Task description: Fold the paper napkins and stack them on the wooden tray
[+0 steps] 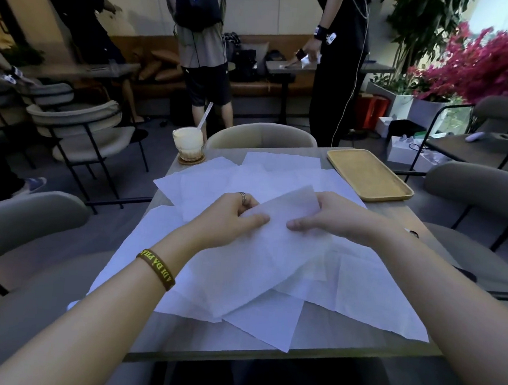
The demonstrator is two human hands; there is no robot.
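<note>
Both hands up over worktop (395, 212) — left grip (230, 217) pinching one paper napkin (287, 208), thumb on top, fingers curled behind, ring (243, 195) showing. Right grip (335, 216) grasping same sheet from other side, thumb pressed flat on it. Sheet lifted, far corner standing up, light coming through. Beneath it, loose napkins (278, 176) sprawl unfolded, overlapping across most of worktop. Wooden tray (368, 176) at far right corner, just beside spread — well apart from held sheet. Creamy drink (188, 142) with straw (205, 115) on coaster (191, 160), far left corner.
</note>
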